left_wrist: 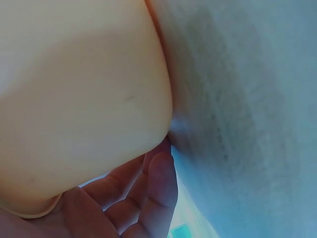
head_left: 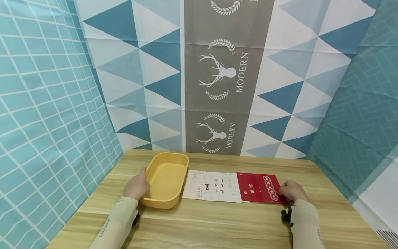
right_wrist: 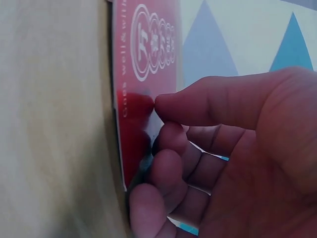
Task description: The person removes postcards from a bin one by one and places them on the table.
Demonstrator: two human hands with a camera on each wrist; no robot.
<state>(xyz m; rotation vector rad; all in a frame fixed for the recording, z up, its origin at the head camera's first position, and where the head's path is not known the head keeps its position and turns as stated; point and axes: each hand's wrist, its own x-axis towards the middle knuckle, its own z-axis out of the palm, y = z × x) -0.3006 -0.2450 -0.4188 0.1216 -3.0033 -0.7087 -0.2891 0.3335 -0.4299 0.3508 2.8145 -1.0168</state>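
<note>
Yellow tray (head_left: 166,180) in left hand (head_left: 136,186) grip; right hand (head_left: 292,192) (fingers curled) pinching red sheet (head_left: 259,188).

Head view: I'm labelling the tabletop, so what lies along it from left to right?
Left hand gripping the tray's edge → yellow tray → white printed sheets → red printed sheet → right hand pinching the red sheet's right end.
</note>
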